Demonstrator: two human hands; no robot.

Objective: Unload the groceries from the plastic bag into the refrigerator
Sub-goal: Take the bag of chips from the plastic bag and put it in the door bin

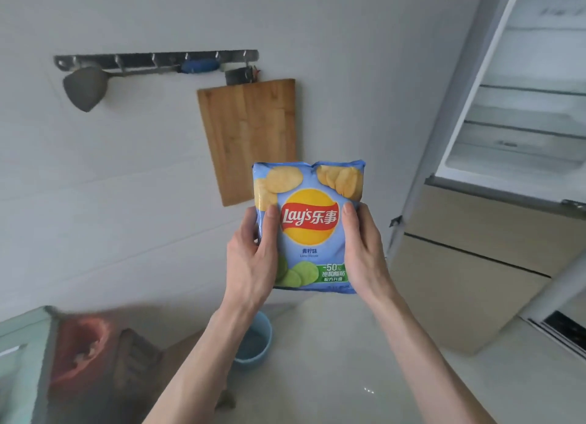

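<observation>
A home kitchen: a hook rail [155, 60] on the tiled wall carries a ladle [85, 87] and a wooden cutting board [250, 138], a pale counter [333, 360] holds a blue bowl [255, 344], and an open refrigerator [520, 106] stands at right.

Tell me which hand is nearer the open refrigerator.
Right. The right hand grips the chip bag's edge toward the refrigerator; the left hand grips the far edge.

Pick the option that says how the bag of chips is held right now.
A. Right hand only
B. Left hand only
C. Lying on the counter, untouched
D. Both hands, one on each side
D: the left hand and right hand each grip a side of the bag of chips, held up in front of the wall.
</observation>
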